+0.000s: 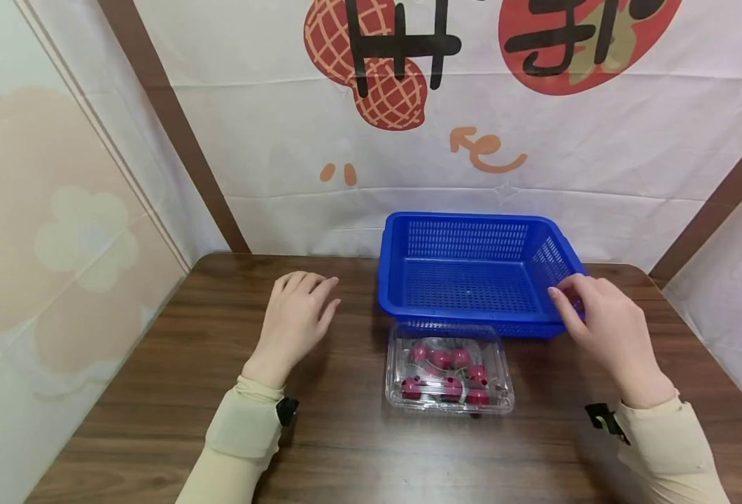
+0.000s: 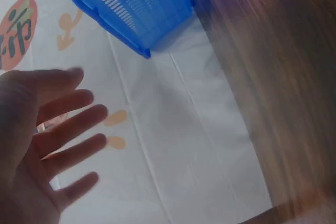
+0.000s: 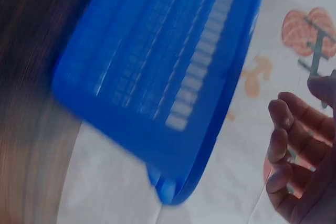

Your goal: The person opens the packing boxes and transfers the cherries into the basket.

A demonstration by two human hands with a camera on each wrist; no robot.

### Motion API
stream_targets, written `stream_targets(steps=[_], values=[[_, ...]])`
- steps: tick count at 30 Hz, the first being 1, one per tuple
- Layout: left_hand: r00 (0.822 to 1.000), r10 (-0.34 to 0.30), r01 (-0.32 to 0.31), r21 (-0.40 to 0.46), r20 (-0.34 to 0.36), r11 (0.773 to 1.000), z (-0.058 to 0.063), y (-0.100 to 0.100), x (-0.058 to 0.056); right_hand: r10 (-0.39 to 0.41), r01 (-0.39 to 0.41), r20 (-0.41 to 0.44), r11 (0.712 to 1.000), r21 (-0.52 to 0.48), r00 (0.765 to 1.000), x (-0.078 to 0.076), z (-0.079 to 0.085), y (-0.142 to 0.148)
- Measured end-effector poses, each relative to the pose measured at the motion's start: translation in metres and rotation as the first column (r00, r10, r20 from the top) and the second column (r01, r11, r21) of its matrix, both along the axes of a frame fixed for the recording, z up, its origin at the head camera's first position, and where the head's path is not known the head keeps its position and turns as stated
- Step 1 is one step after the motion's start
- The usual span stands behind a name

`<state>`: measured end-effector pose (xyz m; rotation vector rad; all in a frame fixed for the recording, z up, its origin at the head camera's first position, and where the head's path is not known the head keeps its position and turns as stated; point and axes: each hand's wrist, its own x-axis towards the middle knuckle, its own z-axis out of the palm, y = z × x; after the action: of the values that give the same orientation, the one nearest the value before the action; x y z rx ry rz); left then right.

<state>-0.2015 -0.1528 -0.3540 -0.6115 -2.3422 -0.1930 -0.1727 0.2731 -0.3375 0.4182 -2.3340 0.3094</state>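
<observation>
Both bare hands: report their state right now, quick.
Left bare hand: open, holding nothing, over the brown wood-grain table.
Right bare hand: open, fingers loosely bent, holding nothing, near the blue rectangular plastic basket.

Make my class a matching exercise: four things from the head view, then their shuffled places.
1. blue rectangular plastic basket
2. clear plastic box
3. round red fruits
4. brown wooden table

A. under the box
B. inside the box
C. behind the box
D. in front of the basket

Pairs: 1-C; 2-D; 3-B; 4-A
</observation>
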Motion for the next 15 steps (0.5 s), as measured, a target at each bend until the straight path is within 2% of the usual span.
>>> stream_targets(steps=[5, 9, 13, 15], values=[[0.989, -0.043, 0.051, 0.049, -0.141, 0.998, 0.007, 0.007, 0.002, 0.031, -0.03, 0.016, 0.999, -0.04, 0.999, 0.005, 0.0, -0.017], [0.966, -0.11, 0.121, 0.035, -0.236, 0.992, 0.013, 0.017, 0.005, 0.079, -0.074, 0.026, 0.987, -0.14, 0.997, 0.011, 0.001, -0.035], [0.935, -0.209, 0.21, -0.025, -0.288, 0.977, 0.013, 0.031, 0.009, 0.151, -0.108, 0.135, 0.954, -0.28, 0.979, 0.02, 0.001, -0.056], [0.928, -0.245, 0.238, -0.061, -0.281, 0.969, 0.012, 0.037, 0.012, 0.178, -0.105, 0.207, 0.94, -0.324, 0.962, 0.025, -0.001, -0.065]])
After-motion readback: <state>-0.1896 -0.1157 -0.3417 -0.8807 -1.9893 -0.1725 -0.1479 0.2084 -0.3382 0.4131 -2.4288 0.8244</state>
